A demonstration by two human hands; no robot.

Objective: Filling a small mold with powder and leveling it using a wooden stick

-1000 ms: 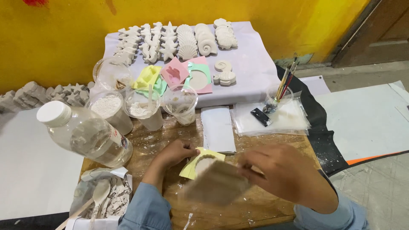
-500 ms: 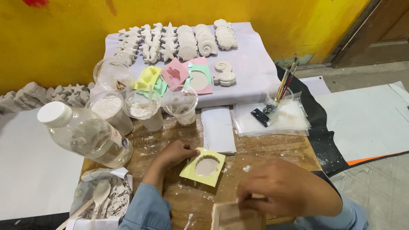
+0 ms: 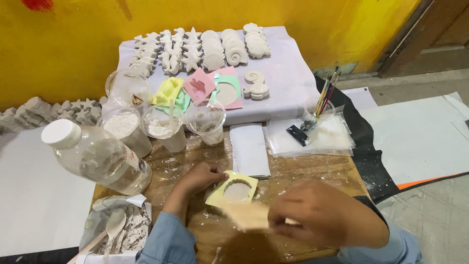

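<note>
Wooden and flat, a thin pale scraper (image 3: 246,215) was pinched in the right hand (image 3: 325,222), its fingers clenched on one end, just beside a soft yellow rubber mould (image 3: 233,190) filled with white plaster on the surface (image 3: 312,168). The left hand (image 3: 200,178) pressed the mould's edge, fingers curled against it; it looked floppy and best steadied by its rim. Farther off stood clear plastic cups (image 3: 166,127) and white plaster shell casts (image 3: 210,46).

Ahead of me: white plaster casts (image 3: 205,49) on cloth — beside them, a clear plastic bottle (image 3: 97,159) and brushes (image 3: 326,95).
</note>
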